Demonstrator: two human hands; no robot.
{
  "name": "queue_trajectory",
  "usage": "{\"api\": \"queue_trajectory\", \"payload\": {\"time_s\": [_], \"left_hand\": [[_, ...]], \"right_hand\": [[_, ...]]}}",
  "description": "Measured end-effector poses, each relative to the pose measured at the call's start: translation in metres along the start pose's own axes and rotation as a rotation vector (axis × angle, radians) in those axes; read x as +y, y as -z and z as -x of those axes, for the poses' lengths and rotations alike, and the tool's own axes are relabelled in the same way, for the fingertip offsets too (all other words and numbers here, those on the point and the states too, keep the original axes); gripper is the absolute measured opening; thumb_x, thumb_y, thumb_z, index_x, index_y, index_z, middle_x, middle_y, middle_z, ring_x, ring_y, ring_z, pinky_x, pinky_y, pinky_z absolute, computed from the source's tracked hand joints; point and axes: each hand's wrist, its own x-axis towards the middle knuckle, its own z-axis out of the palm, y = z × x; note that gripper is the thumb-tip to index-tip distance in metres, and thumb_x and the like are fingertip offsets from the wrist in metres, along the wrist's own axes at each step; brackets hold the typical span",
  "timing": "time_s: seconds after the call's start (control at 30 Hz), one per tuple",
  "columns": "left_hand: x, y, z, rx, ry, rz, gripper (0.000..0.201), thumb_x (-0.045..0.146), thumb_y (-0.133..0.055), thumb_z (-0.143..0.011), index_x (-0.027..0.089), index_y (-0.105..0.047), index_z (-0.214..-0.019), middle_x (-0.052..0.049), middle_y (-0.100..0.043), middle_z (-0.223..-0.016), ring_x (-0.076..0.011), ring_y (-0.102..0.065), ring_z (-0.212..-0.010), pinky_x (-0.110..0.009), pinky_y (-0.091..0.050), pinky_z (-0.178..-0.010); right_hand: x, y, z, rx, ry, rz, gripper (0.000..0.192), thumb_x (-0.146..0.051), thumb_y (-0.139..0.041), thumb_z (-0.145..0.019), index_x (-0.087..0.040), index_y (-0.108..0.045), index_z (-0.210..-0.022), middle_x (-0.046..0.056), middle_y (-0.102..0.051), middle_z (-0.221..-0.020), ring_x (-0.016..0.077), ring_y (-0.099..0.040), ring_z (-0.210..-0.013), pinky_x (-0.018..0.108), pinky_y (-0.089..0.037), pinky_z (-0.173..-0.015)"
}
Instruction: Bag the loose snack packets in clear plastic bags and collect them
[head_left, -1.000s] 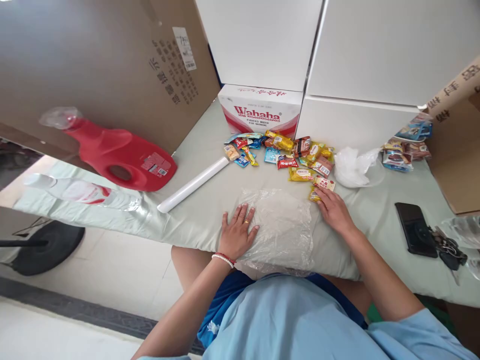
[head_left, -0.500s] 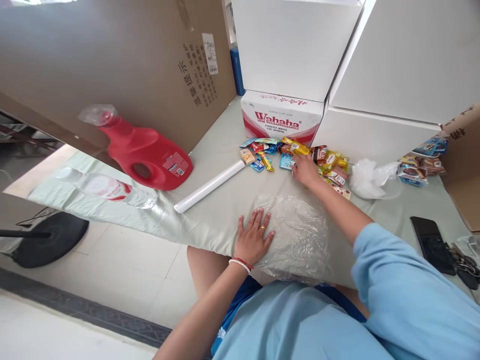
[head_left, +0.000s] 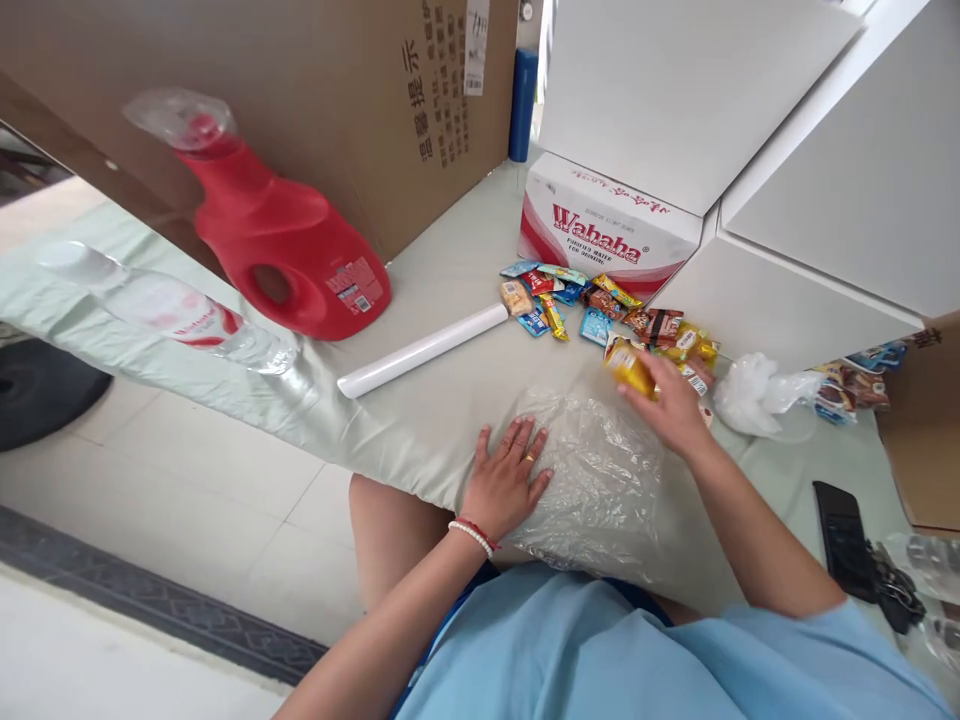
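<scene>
Yellow snack packet [head_left: 628, 366] pinched in right hand [head_left: 671, 405] fingers above clear plastic bag [head_left: 592, 470]; left hand [head_left: 506, 480] flat, fingers spread, pinning bag on counter [head_left: 442, 400]. Best kept pinned, mouth open.

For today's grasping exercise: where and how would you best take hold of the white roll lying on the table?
Grip the white roll around its middle from above, fingers across its narrow width. It lies flat and slanted, with bare table on both long sides.
</scene>
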Motion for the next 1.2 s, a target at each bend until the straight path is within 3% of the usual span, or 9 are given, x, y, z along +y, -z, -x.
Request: {"api": "queue_trajectory", "payload": {"time_s": [0.13, 0.23, 0.33, 0.43, 0.57, 0.67, 0.87, 1.03, 1.2], "left_hand": [[-0.001, -0.001, 0.000, -0.009, 0.001, 0.010, 0.059, 0.049, -0.034, -0.107, 0.028, -0.036, -0.162, -0.007, -0.032, -0.170, -0.0278, -0.028, -0.158, -0.063, -0.006, -0.129], [0.000, 0.000, -0.001, -0.010, -0.001, -0.004, 0.057, 0.045, -0.032, -0.108, 0.027, -0.037, -0.162, -0.006, -0.032, -0.170, -0.0275, -0.028, -0.158, -0.063, -0.006, -0.129], [0.000, 0.000, -0.001, -0.004, -0.006, -0.017, 0.055, 0.042, -0.030, -0.108, 0.028, -0.039, -0.161, -0.006, -0.032, -0.170, -0.0266, -0.028, -0.158, -0.062, -0.008, -0.129], [0.001, -0.001, -0.001, 0.002, -0.002, -0.032, 0.054, 0.042, -0.030, -0.108, 0.028, -0.041, -0.160, -0.007, -0.033, -0.169, -0.0260, -0.029, -0.158, -0.062, -0.008, -0.129], [0.002, -0.002, -0.001, 0.005, 0.006, -0.047, 0.055, 0.044, -0.030, -0.108, 0.028, -0.041, -0.159, -0.007, -0.035, -0.169, -0.0259, -0.030, -0.157, -0.062, -0.010, -0.129], [0.003, -0.001, -0.002, 0.008, 0.014, -0.050, 0.055, 0.045, -0.030, -0.108, 0.029, -0.041, -0.159, -0.006, -0.036, -0.168, -0.0256, -0.031, -0.157, -0.062, -0.012, -0.129], [0.002, -0.001, -0.001, 0.029, 0.012, -0.011, 0.055, 0.045, -0.031, -0.108, 0.029, -0.041, -0.160, -0.005, -0.036, -0.168, -0.0264, -0.032, -0.157, -0.061, -0.013, -0.129], [0.002, -0.002, -0.001, 0.031, 0.015, 0.039, 0.055, 0.044, -0.032, -0.108, 0.027, -0.042, -0.159, -0.007, -0.035, -0.168, -0.0269, -0.031, -0.157, -0.062, -0.007, -0.130], [0.002, -0.001, -0.002, 0.022, 0.023, 0.071, 0.054, 0.043, -0.035, -0.107, 0.029, -0.042, -0.159, -0.007, -0.036, -0.168, -0.0280, -0.031, -0.157, -0.062, -0.007, -0.130]], "right_hand": [[-0.056, -0.003, 0.082, -0.247, 0.136, -0.160, 0.058, -0.046, -0.059, -0.099, -0.031, -0.049, -0.154, 0.012, -0.064, -0.120, 0.0320, -0.059, -0.112, 0.049, -0.053, -0.098], [-0.068, -0.017, 0.099, -0.319, 0.154, -0.189, 0.056, -0.049, -0.064, -0.096, -0.030, -0.056, -0.148, 0.013, -0.062, -0.125, 0.0328, -0.057, -0.117, 0.051, -0.053, -0.100], [-0.048, -0.024, 0.061, -0.199, 0.131, -0.157, 0.048, -0.051, -0.055, -0.101, -0.026, -0.061, -0.141, 0.014, -0.060, -0.135, 0.0320, -0.054, -0.127, 0.051, -0.048, -0.108], [-0.015, -0.034, -0.014, -0.091, -0.003, 0.009, 0.051, -0.049, -0.045, -0.104, -0.016, -0.062, -0.140, 0.020, -0.062, -0.132, 0.0350, -0.054, -0.127, 0.053, -0.043, -0.112], [0.016, -0.059, -0.100, -0.198, -0.179, 0.233, 0.073, -0.053, -0.054, -0.099, -0.003, -0.047, -0.152, 0.028, -0.054, -0.145, 0.0420, -0.049, -0.133, 0.053, -0.040, -0.110], [0.021, -0.074, -0.120, -0.224, -0.194, 0.287, 0.058, -0.044, -0.048, -0.103, -0.002, -0.056, -0.142, 0.029, -0.060, -0.138, 0.0390, -0.054, -0.126, 0.049, -0.042, -0.106], [0.021, -0.061, -0.088, -0.146, -0.076, 0.250, 0.049, -0.030, -0.030, -0.108, -0.012, -0.064, -0.138, 0.018, -0.068, -0.132, 0.0299, -0.057, -0.123, 0.043, -0.042, -0.107], [0.028, -0.034, -0.037, -0.076, 0.127, 0.129, 0.044, -0.032, -0.038, -0.106, -0.021, -0.068, -0.135, 0.013, -0.071, -0.129, 0.0295, -0.052, -0.131, 0.048, -0.040, -0.113], [-0.003, -0.004, 0.018, -0.019, -0.005, 0.136, 0.063, -0.042, -0.046, -0.102, -0.020, -0.039, -0.161, 0.020, -0.052, -0.149, 0.0381, -0.047, -0.137, 0.060, -0.041, -0.111]]}}
